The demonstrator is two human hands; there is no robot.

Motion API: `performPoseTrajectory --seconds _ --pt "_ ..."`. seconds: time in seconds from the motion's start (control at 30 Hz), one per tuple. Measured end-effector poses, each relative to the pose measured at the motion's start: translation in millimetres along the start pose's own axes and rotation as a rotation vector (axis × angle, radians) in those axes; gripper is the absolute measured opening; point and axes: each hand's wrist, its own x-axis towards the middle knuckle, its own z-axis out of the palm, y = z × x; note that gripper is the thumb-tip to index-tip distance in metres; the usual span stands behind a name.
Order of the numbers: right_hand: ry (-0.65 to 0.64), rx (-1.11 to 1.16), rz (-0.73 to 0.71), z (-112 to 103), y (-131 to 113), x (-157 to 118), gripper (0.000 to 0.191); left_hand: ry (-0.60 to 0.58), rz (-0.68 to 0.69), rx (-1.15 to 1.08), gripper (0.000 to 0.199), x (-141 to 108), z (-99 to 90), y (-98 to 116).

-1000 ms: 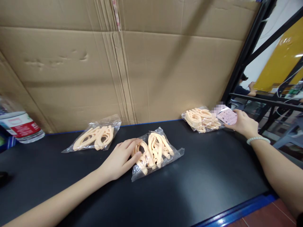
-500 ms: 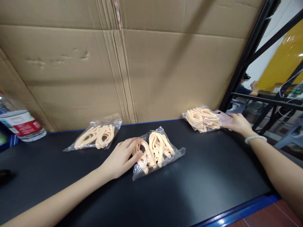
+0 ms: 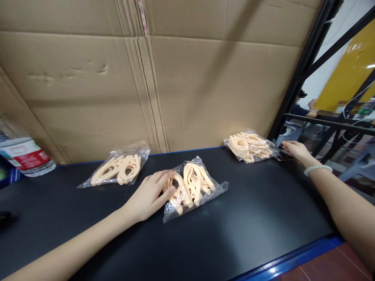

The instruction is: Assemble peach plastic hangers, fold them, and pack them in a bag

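My left hand (image 3: 154, 195) lies over the left end of a clear plastic bag (image 3: 193, 185) in the middle of the table, thumb and fingers closed on its edge. Inside are several peach-coloured, curved, loop-shaped pieces. At the table's far right, the fingers of my right hand (image 3: 295, 151) are closed on the edge of a phone (image 3: 283, 157), which looks dark and tilted and is partly covered by the hand. Left of it, close to the phone, lies a second bag (image 3: 249, 146) of the same pieces. A third bag (image 3: 117, 168) rests at the back left.
A tall cardboard sheet (image 3: 219, 86) stands behind the black table (image 3: 234, 230). At the left are a large bottle (image 3: 27, 156) with a red-and-white label and a dark object (image 3: 4, 218). Black metal framing (image 3: 325, 124) rises at the right, with a person (image 3: 301, 109) beyond it.
The phone has tipped in my right hand: its pinkish face showed before, and now it looks dark and thin. My left hand has stayed on the middle bag. The view has shifted slightly.
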Motion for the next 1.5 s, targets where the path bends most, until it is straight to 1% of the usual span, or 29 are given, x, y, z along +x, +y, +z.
performPoseTrajectory --seconds 0.07,0.13,0.2,0.23,0.3,0.37,0.4,0.43,0.47,0.5,0.53,0.6,0.67,0.73,0.8,0.83,0.87,0.9,0.93,1.03,1.1,1.2,1.3,1.4,1.5 --pt "0.061 0.045 -0.006 0 -14 -5 0.024 0.002 0.001 -0.001 0.046 1 0.1 0" --pt "0.136 0.116 -0.077 1 -36 -15 0.020 0.005 0.002 -0.004 0.046 1 -0.3 1" --pt "0.209 0.206 -0.228 2 -64 -33 0.019 0.014 -0.003 -0.009 0.046 0 -1.3 3" --pt "0.223 0.253 -0.320 3 -79 -46 0.021 0.030 -0.015 -0.012 0.045 0 -1.9 4" --pt "0.196 0.328 -0.517 3 -109 -80 0.019 0.092 -0.067 -0.022 0.045 -1 -3.3 6" --pt "0.086 0.376 -0.703 3 -135 -120 0.012 0.169 -0.174 -0.067 0.044 -1 -4.1 6" --pt "-0.007 0.402 -0.819 3 -146 -141 0.011 0.200 -0.236 -0.100 0.042 0 -4.1 4" --pt "-0.156 0.462 -1.017 3 -154 -160 0.014 0.220 -0.292 -0.132 0.041 0 -3.7 2" --pt "-0.314 0.505 -1.183 2 -160 -178 0.020 0.229 -0.335 -0.161 0.039 1 -3.0 0" --pt "-0.480 0.511 -1.307 1 -165 -193 0.027 0.232 -0.360 -0.182 0.038 2 -2.2 -3" --pt "-0.617 0.500 -1.404 0 -167 -205 0.031 0.230 -0.363 -0.195 0.037 4 -1.3 -5" --pt "-0.786 0.478 -1.512 -2 -169 -219 0.035 0.214 -0.336 -0.215 0.036 6 0.0 -9" --pt "-0.877 0.472 -1.523 -5 -167 -221 0.035 0.182 -0.290 -0.230 0.035 7 0.3 -9" --pt "-0.990 0.451 -1.429 -8 -165 -214 0.035 0.146 -0.238 -0.229 0.035 7 0.1 -7" --pt "-1.138 0.362 -1.301 -10 -163 -206 0.035 0.120 -0.190 -0.220 0.033 7 0.0 -5" --pt "-1.190 0.301 -1.259 -10 -162 -202 0.035 0.112 -0.173 -0.216 0.031 6 0.1 -4" --pt "-1.212 0.245 -1.241 -9 -161 -200 0.036 0.107 -0.161 -0.213 0.029 6 0.4 -4" --pt "-1.196 0.204 -1.243 -8 -161 -198 0.037 0.102 -0.153 -0.212 0.029 6 0.7 -4" --pt "-1.146 0.178 -1.255 -6 -160 -198 0.038 0.096 -0.147 -0.213 0.029 6 1.1 -5" --pt "-0.932 0.110 -1.294 1 -157 -199 0.039 0.080 -0.141 -0.213 0.029 7 1.6 -6" --pt "-0.868 0.072 -1.320 4 -155 -200 0.043 0.072 -0.144 -0.210 0.030 7 1.3 -7" --pt "-0.877 0.129 -1.303 7 -153 -200 0.051 0.068 -0.160 -0.204 0.033 7 0.2 -6" --pt "-0.831 0.193 -1.275 10 -151 -203 0.044 0.067 -0.179 -0.199 0.035 8 -0.8 -4" --pt "-0.839 0.262 -1.347 13 -152 -211 0.033 0.064 -0.188 -0.198 0.036 8 -2.0 -3" --pt "-0.867 0.279 -1.405 11 -156 -220 0.030 0.063 -0.186 -0.198 0.037 7 -2.9 -2"
